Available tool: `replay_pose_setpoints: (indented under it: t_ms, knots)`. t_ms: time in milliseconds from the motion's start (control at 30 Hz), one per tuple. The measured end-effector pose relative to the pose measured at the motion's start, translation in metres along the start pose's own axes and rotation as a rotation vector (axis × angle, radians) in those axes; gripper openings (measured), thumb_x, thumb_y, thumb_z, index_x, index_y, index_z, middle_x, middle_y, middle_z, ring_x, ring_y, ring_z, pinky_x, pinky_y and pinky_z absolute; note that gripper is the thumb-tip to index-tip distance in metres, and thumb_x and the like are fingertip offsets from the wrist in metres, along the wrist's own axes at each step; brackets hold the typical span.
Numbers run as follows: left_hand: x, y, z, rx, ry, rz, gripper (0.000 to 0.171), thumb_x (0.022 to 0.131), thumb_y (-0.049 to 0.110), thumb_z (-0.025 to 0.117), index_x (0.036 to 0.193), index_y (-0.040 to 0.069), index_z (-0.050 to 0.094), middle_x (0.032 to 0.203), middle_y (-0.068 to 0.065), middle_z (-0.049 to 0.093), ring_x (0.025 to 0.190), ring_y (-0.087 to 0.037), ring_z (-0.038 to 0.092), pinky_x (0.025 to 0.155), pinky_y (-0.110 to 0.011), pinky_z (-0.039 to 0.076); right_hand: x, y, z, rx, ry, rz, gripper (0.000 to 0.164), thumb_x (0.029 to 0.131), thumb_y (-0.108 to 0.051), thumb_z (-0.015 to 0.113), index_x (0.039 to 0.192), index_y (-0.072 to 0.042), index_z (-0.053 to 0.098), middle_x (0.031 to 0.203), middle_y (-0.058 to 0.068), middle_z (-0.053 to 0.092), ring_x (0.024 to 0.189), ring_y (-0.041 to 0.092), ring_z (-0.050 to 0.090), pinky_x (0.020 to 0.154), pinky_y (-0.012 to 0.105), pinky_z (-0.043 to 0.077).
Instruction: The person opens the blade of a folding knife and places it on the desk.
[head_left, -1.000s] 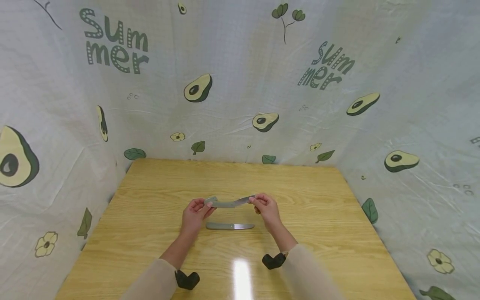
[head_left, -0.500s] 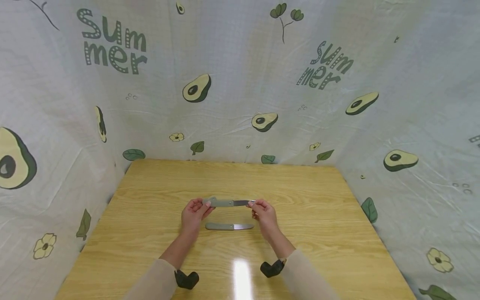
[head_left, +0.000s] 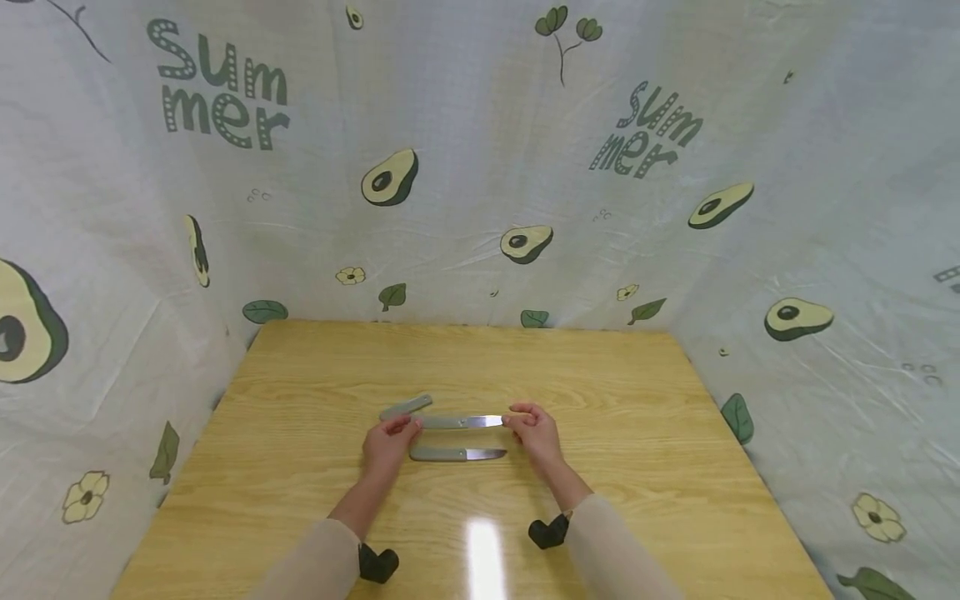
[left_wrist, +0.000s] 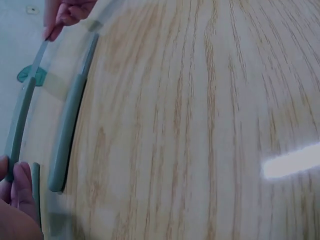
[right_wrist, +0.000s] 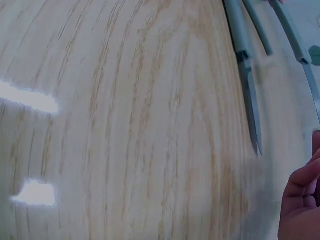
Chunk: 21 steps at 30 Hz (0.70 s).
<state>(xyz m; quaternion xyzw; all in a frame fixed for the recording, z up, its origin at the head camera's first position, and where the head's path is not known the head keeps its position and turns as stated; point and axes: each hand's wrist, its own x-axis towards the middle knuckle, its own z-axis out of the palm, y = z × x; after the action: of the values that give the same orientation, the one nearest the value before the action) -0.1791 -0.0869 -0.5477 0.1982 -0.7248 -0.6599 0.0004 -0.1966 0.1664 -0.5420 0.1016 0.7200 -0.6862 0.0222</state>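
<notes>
Both hands hold a folding knife (head_left: 444,422) with a grey-green handle, its blade (head_left: 483,422) in line with the handle. My left hand (head_left: 386,446) pinches the handle's end between thumb and fingers, also seen in the left wrist view. At the other end my right hand (head_left: 536,435) pinches the blade tip. A second knife (head_left: 439,454) of the same kind lies on the wooden table just in front, blade out to the right. Beyond the left hand a short grey-green piece (head_left: 406,407), like a folded knife, lies at a slant.
The wooden table (head_left: 600,375) has a bright light reflection (head_left: 486,558) near its front. A white curtain (head_left: 450,100) printed with avocados and leaves stands round the back and sides. Black wrist cameras (head_left: 549,532) sit at both sleeves.
The held knife's blade has swung from an angle into line with its handle. Both hands have then brought the knife nearer the front knife, and the slanted piece behind shows more fully.
</notes>
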Motion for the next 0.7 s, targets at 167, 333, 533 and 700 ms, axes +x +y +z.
replay_pose_setpoints:
  t_ms: [167,333,533,700]
  knots:
    - [0.002,-0.008,0.003,0.069,0.034,0.012,0.035,0.088,0.026,0.072,0.112,0.001,0.07,0.101,-0.015,0.073,0.083,-0.012,0.072,0.066,-0.016,0.056,0.0,0.006,0.001,-0.084,-0.014,0.001,0.037,0.084,-0.007,0.073,0.115,0.008,0.059,0.068,-0.006,0.066,0.057,0.004,0.051,0.05,0.015,0.04]
    - [0.004,-0.012,0.004,0.096,0.066,0.019,0.03,0.088,0.025,0.071,0.11,0.004,0.072,0.101,-0.014,0.074,0.08,-0.011,0.071,0.063,-0.017,0.056,0.001,0.009,0.002,-0.156,-0.012,0.021,0.04,0.083,-0.01,0.074,0.118,0.006,0.059,0.065,-0.004,0.061,0.054,0.004,0.047,0.048,0.016,0.039]
    - [0.006,-0.017,0.004,0.101,0.081,0.049,0.025,0.086,0.021,0.073,0.103,0.002,0.074,0.091,-0.012,0.075,0.071,-0.007,0.07,0.058,-0.015,0.055,0.005,0.016,0.003,-0.256,0.023,0.008,0.039,0.082,-0.014,0.077,0.116,-0.001,0.063,0.065,-0.005,0.063,0.052,0.004,0.048,0.047,0.016,0.038]
    - [0.005,-0.016,0.003,0.221,0.115,0.07,0.026,0.085,0.024,0.074,0.102,0.004,0.075,0.088,-0.01,0.075,0.069,-0.006,0.067,0.057,-0.015,0.05,0.006,0.018,0.006,-0.356,0.036,0.0,0.042,0.08,-0.019,0.079,0.117,-0.005,0.064,0.066,-0.002,0.066,0.054,0.005,0.053,0.047,0.018,0.038]
